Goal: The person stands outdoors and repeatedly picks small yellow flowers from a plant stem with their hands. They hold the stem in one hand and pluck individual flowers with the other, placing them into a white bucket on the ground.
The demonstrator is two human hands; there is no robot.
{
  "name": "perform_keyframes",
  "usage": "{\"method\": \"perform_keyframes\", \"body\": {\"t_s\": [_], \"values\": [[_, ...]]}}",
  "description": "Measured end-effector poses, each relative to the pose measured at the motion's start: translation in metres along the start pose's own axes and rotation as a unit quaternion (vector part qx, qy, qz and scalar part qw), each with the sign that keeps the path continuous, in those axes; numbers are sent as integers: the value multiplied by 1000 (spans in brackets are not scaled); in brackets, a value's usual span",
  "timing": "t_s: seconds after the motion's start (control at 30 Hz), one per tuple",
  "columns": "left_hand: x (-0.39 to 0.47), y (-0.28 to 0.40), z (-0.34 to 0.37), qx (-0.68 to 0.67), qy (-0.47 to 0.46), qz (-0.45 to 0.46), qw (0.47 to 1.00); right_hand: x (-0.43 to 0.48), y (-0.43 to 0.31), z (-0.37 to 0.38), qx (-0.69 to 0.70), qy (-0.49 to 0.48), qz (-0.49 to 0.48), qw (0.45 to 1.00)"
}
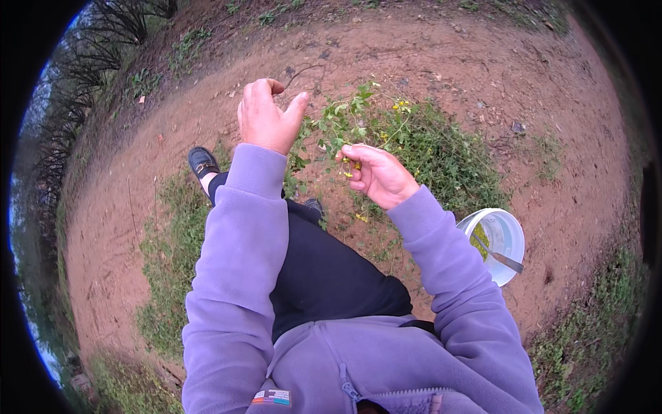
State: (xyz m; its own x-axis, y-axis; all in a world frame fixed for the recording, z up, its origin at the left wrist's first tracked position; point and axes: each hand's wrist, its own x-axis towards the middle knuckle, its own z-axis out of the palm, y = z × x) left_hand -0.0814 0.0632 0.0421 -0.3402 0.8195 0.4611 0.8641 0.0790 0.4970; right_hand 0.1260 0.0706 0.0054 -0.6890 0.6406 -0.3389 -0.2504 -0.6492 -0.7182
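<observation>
Small yellow flowers [347, 167] on thin stems are between the thumb and curled fingers of my right hand [375, 173]. My left hand [271, 115] is raised to the upper left, thumb apart from the bent fingers, with nothing visible in it. Between and beyond the hands spreads a leafy green sprig [344, 119]; whether the left hand touches it is hidden. Behind my right hand lies a heap of cut green plants [445, 160] with some yellow blooms. A white plastic bucket [509, 227] at the right holds yellow flower heads [480, 240], and a long-handled metal tool [504, 260] leans across its rim.
Reddish bare soil [548, 93] surrounds me. My legs in dark trousers [331, 264] are bent, one shoe [202, 161] out to the left. Low green plants [173, 248] grow at the left, more weeds [589, 331] at the lower right. Bare shrubs [119, 31] stand at the upper left.
</observation>
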Motion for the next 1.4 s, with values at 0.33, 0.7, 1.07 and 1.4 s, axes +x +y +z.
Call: {"method": "perform_keyframes", "body": {"t_s": [0.33, 0.7, 1.07, 1.4], "values": [[-13, 15, 8, -95, -455, 153, 872, -8, -4, -22, 84, -41, 29, 995], [-13, 13, -2, -431, -426, -37, 795, -42, -3, -40, 48, -3, 41, 998], [-19, 14, 4, -349, -513, 40, 783, -32, -28, -15, -70, -3, 8, 997], [-19, 4, 8, -359, -519, 4, 776, -47, -12, -16, -108, -20, 59, 992]]}}
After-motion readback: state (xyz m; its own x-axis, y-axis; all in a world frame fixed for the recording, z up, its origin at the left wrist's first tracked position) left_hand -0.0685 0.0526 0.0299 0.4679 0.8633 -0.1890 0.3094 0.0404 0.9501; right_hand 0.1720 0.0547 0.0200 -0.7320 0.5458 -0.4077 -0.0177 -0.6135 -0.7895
